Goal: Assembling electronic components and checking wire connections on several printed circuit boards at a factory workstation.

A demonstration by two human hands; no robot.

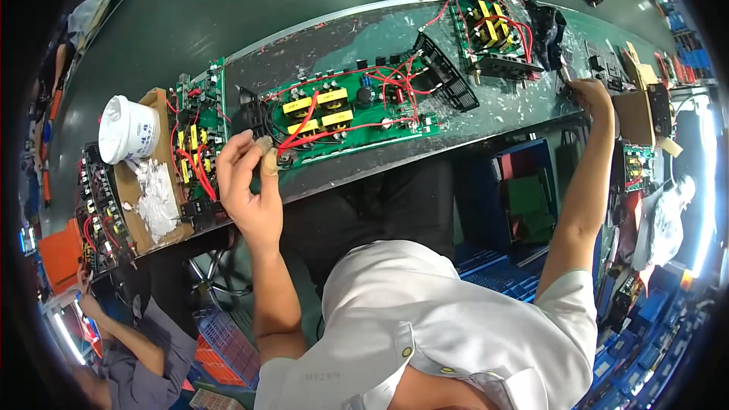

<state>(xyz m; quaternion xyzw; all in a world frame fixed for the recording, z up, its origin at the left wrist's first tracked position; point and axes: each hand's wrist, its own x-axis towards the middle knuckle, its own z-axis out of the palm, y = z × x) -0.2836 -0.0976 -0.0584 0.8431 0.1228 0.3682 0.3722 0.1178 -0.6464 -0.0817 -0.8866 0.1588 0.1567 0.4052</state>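
Observation:
A long green circuit board (364,118) with yellow transformers (319,110) and red wires lies on the bench in front of me. At its left end, my left hand (254,178) pinches the ends of the red wires (292,139) between covered fingertips. A black slotted end panel (444,72) stands at the board's right end. Far to the right, my right hand (594,97) reaches onto the bench with curled fingers, beside a black object with a metallic tip (563,70). What those fingers hold is too small to make out.
Another board (490,23) stands at the back right, and one more (199,125) at the left. A white tub (127,130) rests by a cardboard tray (182,205) with white paste. Blue crates (524,197) sit below the bench. A co-worker (144,349) is at lower left.

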